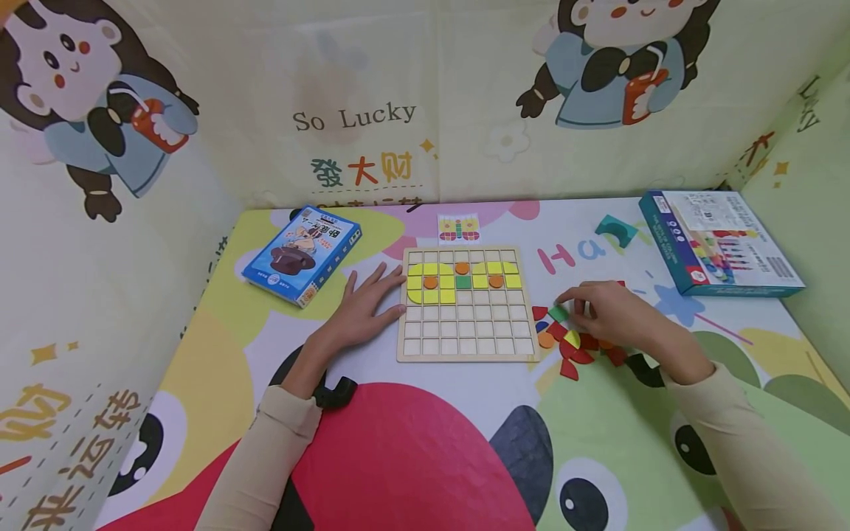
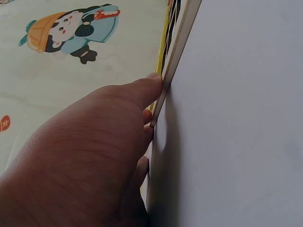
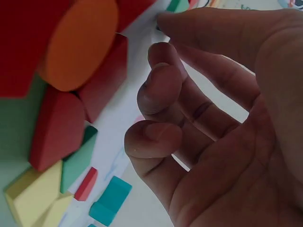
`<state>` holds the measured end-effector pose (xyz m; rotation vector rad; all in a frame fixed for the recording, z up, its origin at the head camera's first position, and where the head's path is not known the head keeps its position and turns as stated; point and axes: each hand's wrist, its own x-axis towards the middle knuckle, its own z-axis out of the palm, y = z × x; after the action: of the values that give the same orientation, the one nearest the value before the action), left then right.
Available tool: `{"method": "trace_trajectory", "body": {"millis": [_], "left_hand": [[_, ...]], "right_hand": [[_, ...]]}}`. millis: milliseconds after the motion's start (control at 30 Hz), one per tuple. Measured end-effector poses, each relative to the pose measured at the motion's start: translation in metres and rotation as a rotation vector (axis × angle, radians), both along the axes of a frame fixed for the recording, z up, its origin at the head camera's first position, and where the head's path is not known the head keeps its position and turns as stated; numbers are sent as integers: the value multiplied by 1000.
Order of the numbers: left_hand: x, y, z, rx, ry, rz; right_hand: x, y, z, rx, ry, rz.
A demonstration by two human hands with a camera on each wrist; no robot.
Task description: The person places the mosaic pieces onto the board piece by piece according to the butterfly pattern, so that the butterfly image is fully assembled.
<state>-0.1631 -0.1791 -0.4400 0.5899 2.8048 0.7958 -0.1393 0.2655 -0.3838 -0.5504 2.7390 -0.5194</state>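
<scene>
A wooden grid board (image 1: 464,361) lies on the table, its upper rows holding yellow pieces (image 1: 432,296), several orange round pieces (image 1: 462,268) and a green square (image 1: 462,282). Spread along the board's left edge, my left hand (image 1: 361,306) touches the frame with its fingertips; the left wrist view has the thumb (image 2: 149,90) against the board's side (image 2: 177,52). To the right, my right hand (image 1: 614,313) reaches over loose pieces. Its thumb and forefinger pinch at a small green piece (image 1: 558,314), partly hidden by the thumb in the right wrist view, the other fingers curled.
Loose red pieces (image 1: 569,369) and others lie beside the board's right edge. A pattern card (image 1: 458,228) sits behind the board. There is a blue box (image 1: 302,254) at left, a larger box (image 1: 724,243) at right, and a teal arched block (image 1: 617,231) near it.
</scene>
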Motion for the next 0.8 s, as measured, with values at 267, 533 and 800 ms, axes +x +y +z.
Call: {"method": "trace_trajectory", "body": {"millis": [267, 533, 800], "left_hand": [[-1, 1, 0, 5, 3, 3], [0, 0, -1, -4, 4, 3], [0, 0, -1, -9, 11, 2]], "right_hand": [[0, 2, -3, 12, 8, 5], [1, 2, -5, 39, 55, -9], [-4, -7, 3, 49, 80, -29]]}}
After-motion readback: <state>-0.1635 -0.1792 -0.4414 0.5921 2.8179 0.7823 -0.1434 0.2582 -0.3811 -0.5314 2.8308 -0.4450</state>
